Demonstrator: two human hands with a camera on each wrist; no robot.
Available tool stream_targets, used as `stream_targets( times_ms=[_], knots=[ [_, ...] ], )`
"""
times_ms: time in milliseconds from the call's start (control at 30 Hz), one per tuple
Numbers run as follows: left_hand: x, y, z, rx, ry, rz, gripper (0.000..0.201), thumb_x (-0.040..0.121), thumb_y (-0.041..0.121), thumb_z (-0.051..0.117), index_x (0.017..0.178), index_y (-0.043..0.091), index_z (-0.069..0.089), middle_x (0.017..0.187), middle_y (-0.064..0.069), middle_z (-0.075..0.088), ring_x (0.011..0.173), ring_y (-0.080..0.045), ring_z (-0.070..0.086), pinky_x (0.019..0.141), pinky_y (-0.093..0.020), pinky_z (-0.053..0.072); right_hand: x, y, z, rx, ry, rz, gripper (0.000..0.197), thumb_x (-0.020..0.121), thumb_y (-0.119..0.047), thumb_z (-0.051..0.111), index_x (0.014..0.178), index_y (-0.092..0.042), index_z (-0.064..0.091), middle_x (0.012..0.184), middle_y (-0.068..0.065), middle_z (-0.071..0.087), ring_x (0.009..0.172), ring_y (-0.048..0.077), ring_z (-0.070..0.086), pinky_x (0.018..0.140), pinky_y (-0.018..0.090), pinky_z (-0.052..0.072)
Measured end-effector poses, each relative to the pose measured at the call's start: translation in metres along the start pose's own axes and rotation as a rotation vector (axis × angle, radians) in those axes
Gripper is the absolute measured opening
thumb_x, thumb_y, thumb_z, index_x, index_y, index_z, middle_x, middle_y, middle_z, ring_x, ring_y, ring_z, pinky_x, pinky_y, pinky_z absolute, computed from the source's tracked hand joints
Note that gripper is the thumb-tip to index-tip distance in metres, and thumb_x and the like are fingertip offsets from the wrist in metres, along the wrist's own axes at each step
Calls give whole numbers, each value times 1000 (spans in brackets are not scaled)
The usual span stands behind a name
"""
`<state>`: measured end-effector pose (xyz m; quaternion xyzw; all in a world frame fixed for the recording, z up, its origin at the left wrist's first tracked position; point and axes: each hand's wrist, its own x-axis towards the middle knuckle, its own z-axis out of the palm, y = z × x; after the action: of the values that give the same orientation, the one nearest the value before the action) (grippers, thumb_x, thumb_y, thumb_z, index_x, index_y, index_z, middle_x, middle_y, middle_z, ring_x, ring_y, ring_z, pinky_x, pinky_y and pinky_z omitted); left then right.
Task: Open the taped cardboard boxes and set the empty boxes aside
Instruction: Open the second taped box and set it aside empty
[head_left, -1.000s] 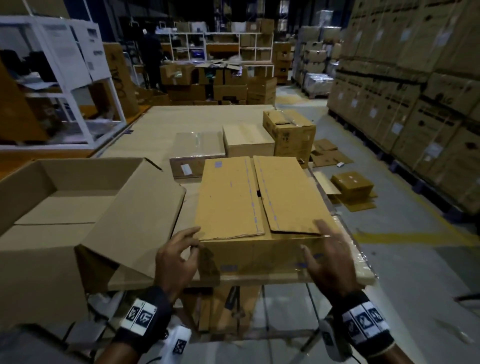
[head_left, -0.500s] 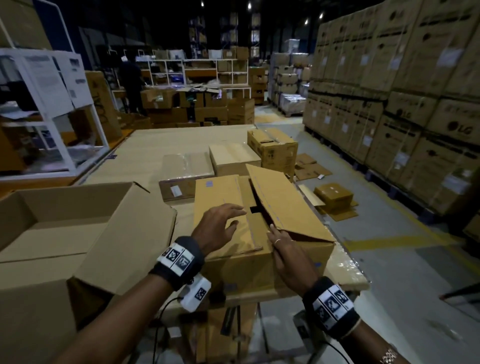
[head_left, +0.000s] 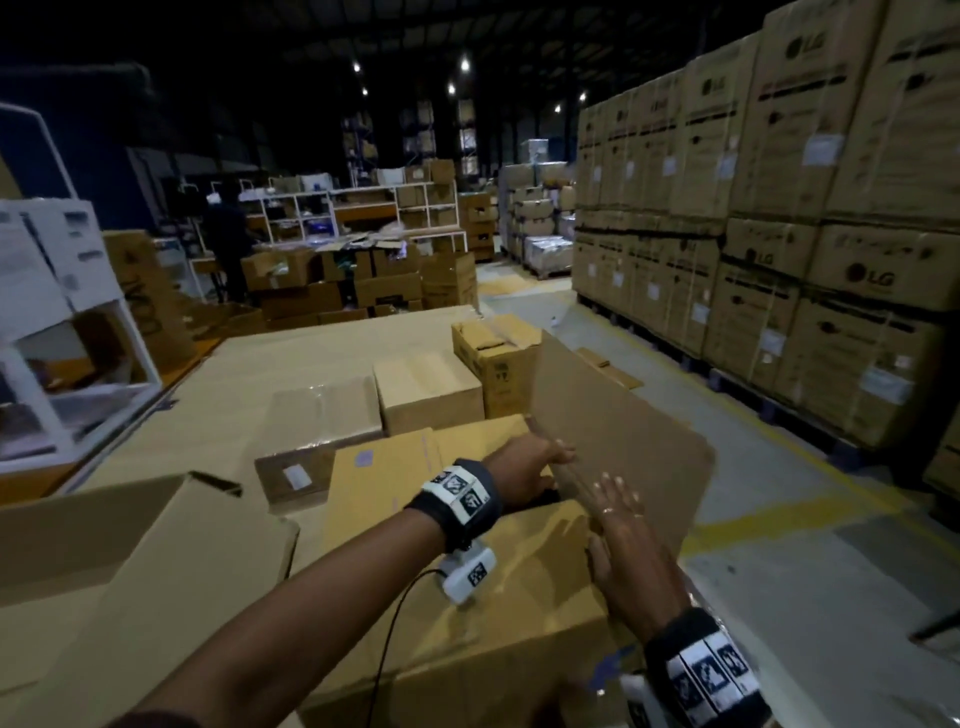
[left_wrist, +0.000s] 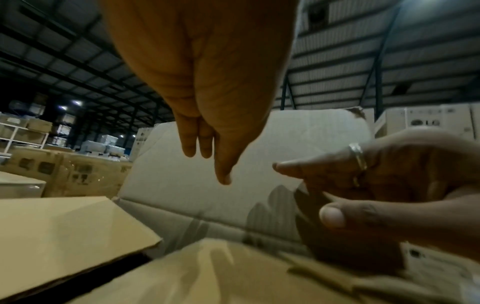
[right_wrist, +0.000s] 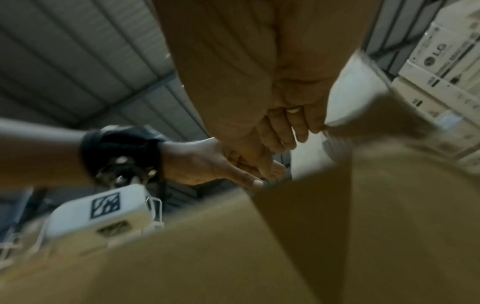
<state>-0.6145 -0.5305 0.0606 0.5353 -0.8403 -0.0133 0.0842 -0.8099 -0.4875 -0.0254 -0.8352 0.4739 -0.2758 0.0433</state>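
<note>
The cardboard box (head_left: 493, 623) stands in front of me on the table. Its left flap (head_left: 384, 467) lies flat, and its right flap (head_left: 623, 426) stands upright, leaning out to the right. My left hand (head_left: 550, 457) reaches across the box, its straight fingers touching the inner face of the raised flap. My right hand (head_left: 613, 493) lies flat on the same face nearer to me, fingers spread. In the left wrist view, my left hand (left_wrist: 207, 154) points at the pale flap (left_wrist: 182, 181), with my ringed right hand (left_wrist: 363, 174) beside it. The box's inside is hidden.
A large open box (head_left: 130, 571) sits at my left. Behind the worked box stand a film-covered box (head_left: 322, 415), a plain box (head_left: 426, 395) and a taller one (head_left: 493, 364). Tall stacked cartons (head_left: 779, 234) line the aisle on the right. White shelving (head_left: 52, 312) stands at left.
The right flap swung from flat, through half-lifted, to upright. My left hand left the left flap and crossed to the right flap. My right hand followed the flap upward.
</note>
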Motion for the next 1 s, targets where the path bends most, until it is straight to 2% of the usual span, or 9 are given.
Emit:
stream_targets(
  times_ms=[100, 200, 267, 333, 500, 667, 767, 900, 1000],
  knots=[
    [38, -5, 27, -4, -166, 25, 45, 93, 10, 65, 138, 6, 60, 144, -14, 58, 130, -33, 56, 107, -44, 46, 0, 19, 15, -29, -153, 142, 74, 62, -12, 89, 130, 1, 64, 132, 21, 65, 118, 36, 66, 95, 45, 55],
    [64, -18, 54, -6, -269, 78, 45, 92, 13, 68, 136, 9, 61, 137, -11, 63, 124, -31, 60, 104, -45, 47, -4, 40, 38, -24, -143, 157, 46, 80, -23, 70, 121, -2, 70, 123, 20, 70, 109, 35, 71, 92, 49, 57],
    [75, -23, 68, -13, -288, 126, 39, 93, 16, 67, 131, 11, 65, 129, -10, 68, 119, -30, 62, 99, -43, 49, -7, 44, 39, 83, -69, 219, 44, 95, -21, 47, 134, -6, 62, 128, 14, 68, 113, 31, 68, 95, 41, 56],
    [82, -24, 77, -30, -292, 141, 33, 95, 19, 67, 127, 14, 70, 123, -6, 72, 113, -27, 66, 96, -38, 51, -4, 37, 29, 157, -150, 317, 46, 102, -10, 39, 147, -14, 48, 135, 7, 63, 118, 27, 61, 98, 34, 48],
    [91, -32, 78, -32, -270, 203, 29, 97, 28, 66, 122, 16, 74, 122, 0, 74, 110, -21, 68, 96, -32, 51, 4, 36, 28, 149, -278, 339, 53, 98, -1, 42, 149, -17, 45, 138, 9, 61, 118, 31, 59, 97, 37, 44],
    [99, -38, 67, -98, -228, 224, 19, 90, 18, 74, 108, 14, 80, 110, -2, 77, 99, -19, 71, 88, -27, 54, 15, 62, 17, 356, -283, 361, 33, 97, -36, 47, 122, -31, 68, 119, -10, 72, 110, 15, 65, 84, 31, 50],
    [110, -51, 55, -107, -202, 223, 22, 89, 13, 74, 111, 12, 79, 115, -3, 76, 104, -16, 70, 87, -19, 50, 45, 73, -5, 401, -373, 321, 43, 95, -48, 50, 126, -22, 65, 130, -1, 68, 114, 18, 63, 87, 31, 50],
    [131, -83, 45, 4, -203, 138, 36, 85, 15, 78, 121, 17, 75, 125, 0, 72, 116, -17, 65, 95, -28, 50, 104, 74, -15, 344, -469, 194, 47, 100, -24, 60, 143, -4, 54, 145, 9, 57, 130, 25, 57, 107, 41, 49],
    [139, -98, 48, 46, -289, 116, 41, 83, 14, 80, 124, 15, 73, 124, -3, 73, 112, -19, 67, 95, -30, 51, 138, 69, -5, 216, -609, 157, 44, 100, -23, 60, 137, 0, 58, 133, 17, 64, 122, 31, 60, 99, 36, 50]
  ],
)
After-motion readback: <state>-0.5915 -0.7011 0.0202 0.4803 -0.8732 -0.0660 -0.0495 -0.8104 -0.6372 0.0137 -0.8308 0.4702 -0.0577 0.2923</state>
